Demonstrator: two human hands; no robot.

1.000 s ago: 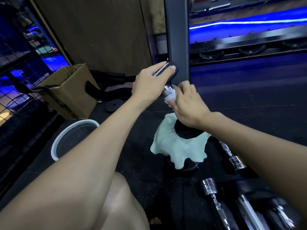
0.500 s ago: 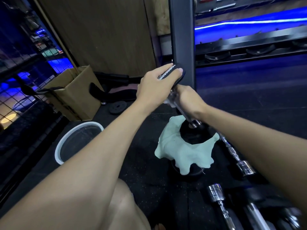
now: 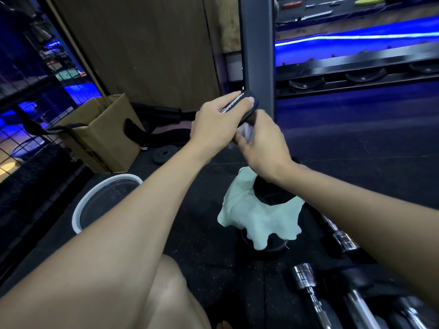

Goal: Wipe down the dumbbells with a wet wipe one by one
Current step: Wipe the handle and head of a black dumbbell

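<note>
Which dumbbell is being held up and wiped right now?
The dumbbell gripped at its top by the left hand, upright; the right hand wipes its bar. The others lie on the floor.

A cardboard box [image 3: 99, 131] stands behind a white-rimmed bucket [image 3: 104, 203] on the floor.

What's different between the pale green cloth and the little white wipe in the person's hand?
The pale green cloth is the bigger of the two and lies draped over a dark weight on the floor, untouched; the white wipe is a small crumpled wad pinched in the right hand just below the left hand. The cloth is mint-coloured, the wipe whitish. Both are soft and rumpled.
</note>
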